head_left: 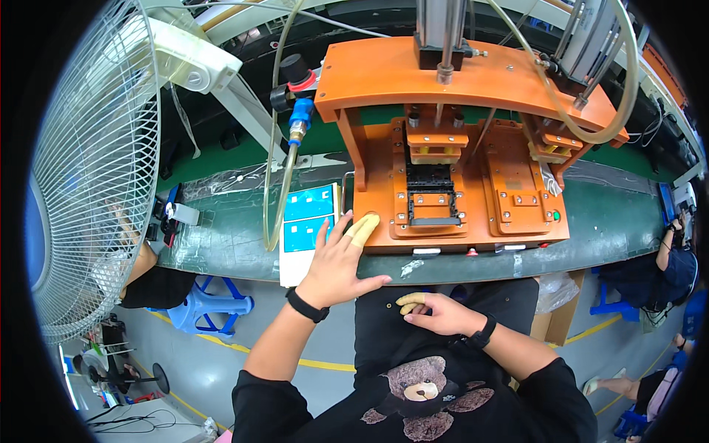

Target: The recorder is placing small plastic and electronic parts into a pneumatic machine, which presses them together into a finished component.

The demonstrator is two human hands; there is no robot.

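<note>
My left hand [338, 260] is spread open, with its two yellow-cotted fingertips on the front left corner of an orange press [373, 235]. Whatever lies beneath those fingertips is hidden. Lower down, in front of my lap, my right hand [445, 314] is loosely curled, yellow cots on its fingers too; I see nothing held in it. A black plastic frame [434, 221] sits in the left fixture of the press, below a raised orange press head [437, 140]. The right fixture [515, 199] is an orange plate with a small block on it.
Beside my left hand lies a blue-and-white sheet [309, 221]. A hose with a blue fitting [301, 112] hangs behind it. A large fan [103, 170] fills the left. The green table [229, 240] runs across. Other people sit at both sides; a blue stool [210, 304] stands left.
</note>
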